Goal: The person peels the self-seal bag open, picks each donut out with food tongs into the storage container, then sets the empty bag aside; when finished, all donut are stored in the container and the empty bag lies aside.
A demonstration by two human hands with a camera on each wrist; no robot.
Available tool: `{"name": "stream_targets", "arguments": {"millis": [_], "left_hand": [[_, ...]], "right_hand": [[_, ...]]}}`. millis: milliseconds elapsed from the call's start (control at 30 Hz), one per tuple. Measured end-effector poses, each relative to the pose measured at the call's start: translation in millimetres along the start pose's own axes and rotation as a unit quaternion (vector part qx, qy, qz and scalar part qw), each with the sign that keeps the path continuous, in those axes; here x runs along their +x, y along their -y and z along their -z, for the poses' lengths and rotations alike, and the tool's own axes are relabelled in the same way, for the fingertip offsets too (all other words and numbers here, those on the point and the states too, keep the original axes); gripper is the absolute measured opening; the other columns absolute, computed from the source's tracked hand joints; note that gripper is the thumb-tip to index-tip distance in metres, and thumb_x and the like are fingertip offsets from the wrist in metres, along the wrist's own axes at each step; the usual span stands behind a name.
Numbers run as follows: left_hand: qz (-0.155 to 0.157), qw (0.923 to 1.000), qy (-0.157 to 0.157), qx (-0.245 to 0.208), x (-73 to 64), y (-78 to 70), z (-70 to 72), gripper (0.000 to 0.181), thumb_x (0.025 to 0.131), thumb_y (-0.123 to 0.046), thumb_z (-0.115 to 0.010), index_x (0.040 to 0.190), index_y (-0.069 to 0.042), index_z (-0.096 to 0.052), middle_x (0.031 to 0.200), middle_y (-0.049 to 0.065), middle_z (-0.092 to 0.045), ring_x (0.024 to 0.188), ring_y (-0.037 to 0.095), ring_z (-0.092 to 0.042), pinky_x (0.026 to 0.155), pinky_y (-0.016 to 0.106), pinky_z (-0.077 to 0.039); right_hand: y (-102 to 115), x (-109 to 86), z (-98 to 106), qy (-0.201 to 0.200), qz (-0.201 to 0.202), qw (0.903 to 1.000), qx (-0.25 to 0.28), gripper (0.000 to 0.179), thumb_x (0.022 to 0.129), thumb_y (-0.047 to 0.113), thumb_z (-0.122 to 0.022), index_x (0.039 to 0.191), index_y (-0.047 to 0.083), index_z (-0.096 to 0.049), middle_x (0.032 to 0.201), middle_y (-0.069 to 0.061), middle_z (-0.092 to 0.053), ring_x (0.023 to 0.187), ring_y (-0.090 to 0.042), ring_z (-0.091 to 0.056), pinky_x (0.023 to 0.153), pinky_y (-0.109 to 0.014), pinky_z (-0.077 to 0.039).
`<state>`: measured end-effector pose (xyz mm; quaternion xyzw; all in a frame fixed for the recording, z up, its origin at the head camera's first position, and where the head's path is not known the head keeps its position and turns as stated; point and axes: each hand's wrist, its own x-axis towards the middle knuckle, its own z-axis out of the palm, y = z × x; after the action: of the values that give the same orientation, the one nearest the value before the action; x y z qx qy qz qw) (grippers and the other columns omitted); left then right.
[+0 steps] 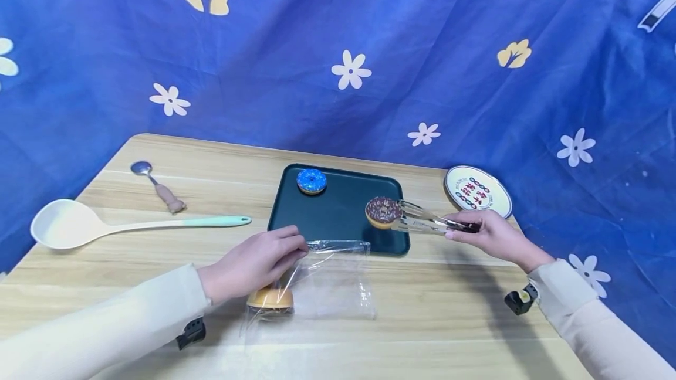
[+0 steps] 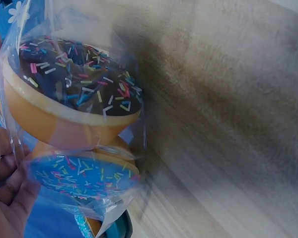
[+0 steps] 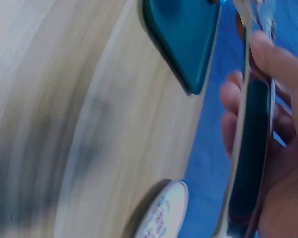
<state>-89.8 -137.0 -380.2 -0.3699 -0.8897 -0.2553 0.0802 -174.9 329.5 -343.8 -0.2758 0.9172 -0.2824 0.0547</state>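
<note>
My left hand (image 1: 259, 263) pinches the edge of a clear plastic bag (image 1: 335, 286) near the tray's front edge. Two toy donuts show through the bag in the left wrist view: a chocolate donut with sprinkles (image 2: 79, 74) and, against it, a blue-iced donut (image 2: 84, 173). My right hand (image 1: 488, 233) holds metal tongs (image 1: 428, 220) with dark grips. Between the tong tips is another chocolate sprinkled donut (image 1: 382, 212), over the right side of the dark green tray (image 1: 338, 210). A second blue donut (image 1: 311, 181) lies on the tray's back left.
A white ladle (image 1: 66, 224) with a mint handle lies at the left, with a small spoon (image 1: 158, 186) behind it. At the back right, a patterned white plate (image 1: 478, 191) sits by the table edge. A blue flowered cloth (image 1: 296, 28) hangs behind the wooden table (image 1: 449, 309).
</note>
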Motion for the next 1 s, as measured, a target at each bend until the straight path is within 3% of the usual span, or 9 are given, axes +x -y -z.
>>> {"name": "stream_targets", "arguments": {"millis": [100, 233, 333, 467, 600, 833, 1000], "left_hand": [[0.003, 1.0, 0.002, 0.002, -0.5, 0.1, -0.8, 0.009, 0.097, -0.005, -0.072, 0.103, -0.011, -0.074, 0.095, -0.006, -0.065, 0.082, 0.0, -0.062, 0.074, 0.02, -0.061], [0.001, 1.0, 0.006, 0.003, -0.2, -0.8, -1.2, 0.008, 0.097, -0.007, -0.073, 0.102, -0.013, -0.074, 0.094, -0.006, -0.066, 0.081, 0.0, -0.063, 0.073, 0.019, -0.061], [-0.006, 1.0, 0.004, 0.005, 0.9, -1.5, -1.0, 0.007, 0.098, -0.008, -0.072, 0.102, -0.014, -0.074, 0.095, -0.006, -0.067, 0.082, 0.001, -0.065, 0.073, 0.019, -0.06], [-0.01, 0.9999, 0.002, 0.008, 1.3, -1.3, -0.4, 0.007, 0.098, -0.008, -0.072, 0.101, -0.014, -0.074, 0.095, -0.006, -0.066, 0.082, 0.001, -0.065, 0.072, 0.019, -0.06], [-0.005, 0.9999, 0.005, 0.01, -0.1, -1.2, 0.4, 0.008, 0.098, -0.007, -0.072, 0.103, -0.013, -0.074, 0.095, -0.006, -0.066, 0.082, 0.001, -0.064, 0.073, 0.019, -0.06], [0.001, 0.9999, 0.003, 0.013, -0.4, -0.5, -0.3, 0.009, 0.098, -0.006, -0.072, 0.103, -0.013, -0.074, 0.095, -0.007, -0.065, 0.082, 0.001, -0.065, 0.074, 0.019, -0.061], [0.004, 0.9999, 0.003, 0.015, 1.7, 0.7, -2.3, 0.008, 0.097, -0.007, -0.073, 0.103, -0.013, -0.074, 0.095, -0.007, -0.065, 0.083, 0.001, -0.065, 0.074, 0.02, -0.061]], "right_hand": [[-5, 11.8, -10, -0.025, -0.011, 0.9994, -0.022, 0.035, 0.097, 0.02, -0.076, 0.127, 0.004, -0.074, 0.118, -0.012, -0.079, 0.096, -0.007, -0.07, 0.08, -0.022, -0.058], [-10, 29.2, -27, -0.046, -0.015, 0.998, -0.04, 0.04, 0.097, 0.02, -0.076, 0.13, -0.001, -0.071, 0.126, -0.02, -0.075, 0.113, -0.031, -0.073, 0.096, -0.042, -0.061], [-12, 41.7, -37, -0.055, -0.02, 0.9974, -0.041, 0.04, 0.096, 0.018, -0.077, 0.129, -0.004, -0.07, 0.125, -0.024, -0.074, 0.115, -0.038, -0.072, 0.099, -0.054, -0.058], [-13, 56.2, -48, -0.064, -0.024, 0.997, -0.037, 0.037, 0.096, 0.019, -0.077, 0.125, -0.003, -0.073, 0.121, -0.024, -0.076, 0.096, -0.028, -0.073, 0.086, -0.042, -0.06], [-16, 66.0, -58, -0.069, -0.031, 0.9965, -0.036, 0.034, 0.096, 0.019, -0.077, 0.124, -0.001, -0.074, 0.118, -0.022, -0.077, 0.086, -0.018, -0.066, 0.076, -0.029, -0.054], [-18, 74.5, -68, -0.055, -0.046, 0.9973, -0.017, 0.035, 0.095, 0.015, -0.077, 0.125, -0.001, -0.073, 0.111, -0.02, -0.078, 0.079, -0.013, -0.061, 0.068, -0.022, -0.05], [-19, 75.3, -70, -0.057, -0.047, 0.997, -0.023, 0.038, 0.094, 0.015, -0.078, 0.126, -0.004, -0.072, 0.11, -0.021, -0.077, 0.084, -0.017, -0.064, 0.075, -0.025, -0.054]]}}
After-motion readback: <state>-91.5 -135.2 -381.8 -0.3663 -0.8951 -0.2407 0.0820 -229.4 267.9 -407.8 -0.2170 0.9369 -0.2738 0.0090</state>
